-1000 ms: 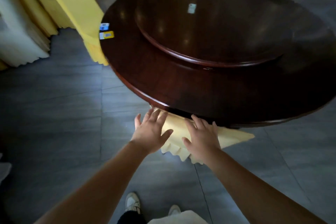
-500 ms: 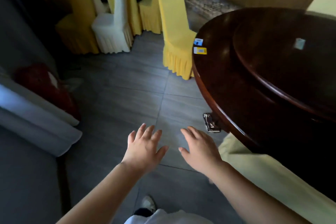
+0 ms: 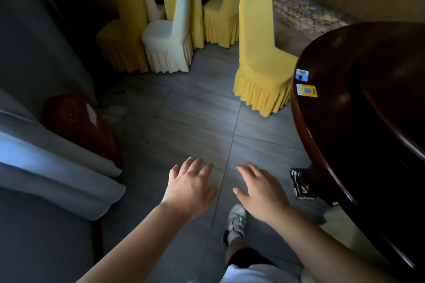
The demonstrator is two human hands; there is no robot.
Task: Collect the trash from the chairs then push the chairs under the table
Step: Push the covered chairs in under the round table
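Observation:
A round dark wooden table (image 3: pixel 358 108) fills the right side. A yellow-covered chair (image 3: pixel 259 57) stands at its far left edge, seat partly under the rim. Another pale yellow chair (image 3: pixel 345 230) sits tucked under the table at the lower right. My left hand (image 3: pixel 188 188) and my right hand (image 3: pixel 259 190) hover over the grey tile floor, fingers spread, holding nothing, well short of the far chair. No trash shows on the visible seats.
A cluster of yellow chairs and a white chair (image 3: pixel 167 37) stands at the back. A grey-white draped sofa (image 3: pixel 46 163) with a red cushion (image 3: pixel 80 122) lines the left. Two cards (image 3: pixel 304 82) lie on the table edge. The table's base foot (image 3: pixel 301 184) juts onto the floor.
My hands left the pale chair that they had pushed under the table. My view has swung left and moved forward along the table toward the far yellow chair.

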